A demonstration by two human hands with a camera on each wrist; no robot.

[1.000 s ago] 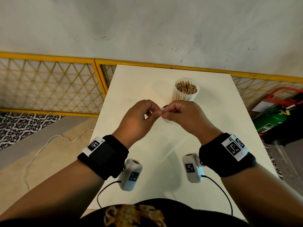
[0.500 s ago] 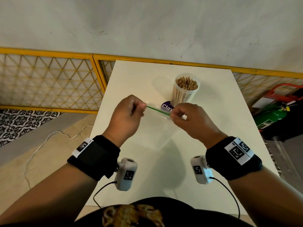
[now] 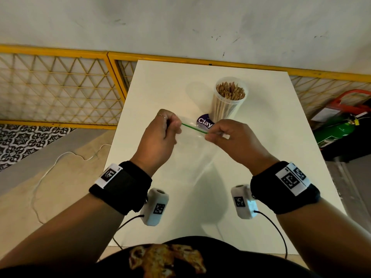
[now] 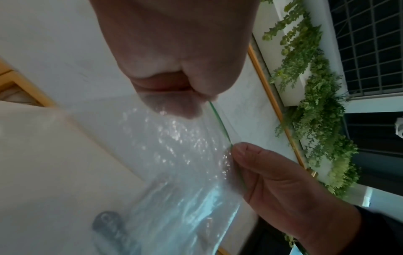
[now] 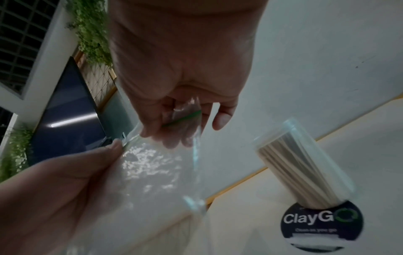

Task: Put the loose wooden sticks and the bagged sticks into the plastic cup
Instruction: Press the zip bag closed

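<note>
A clear plastic cup [image 3: 228,101] packed with wooden sticks [image 3: 230,90] stands upright on the white table [image 3: 271,137]; the right wrist view shows the cup [image 5: 305,165] too. Both hands hold a clear zip bag [image 3: 192,141] above the table. My left hand [image 3: 172,125] pinches the left end of its green zip strip [image 3: 194,128], and my right hand [image 3: 212,133] pinches the right end. The bag [image 4: 174,155] looks empty in the left wrist view and hangs below the fingers. In the right wrist view the bag [image 5: 152,169] is taut between the hands.
A round dark "ClayGo" sticker [image 3: 204,123] lies on the table at the cup's base. A yellow lattice fence [image 3: 60,87] runs along the table's left and far side. A green cylinder [image 3: 337,131] and red frame stand off the right edge. A white cable [image 3: 60,159] lies on the floor.
The hands were together at the bag's top a second ago; they have drawn apart along the green zip strip, stretching it between them. The cup has not moved.
</note>
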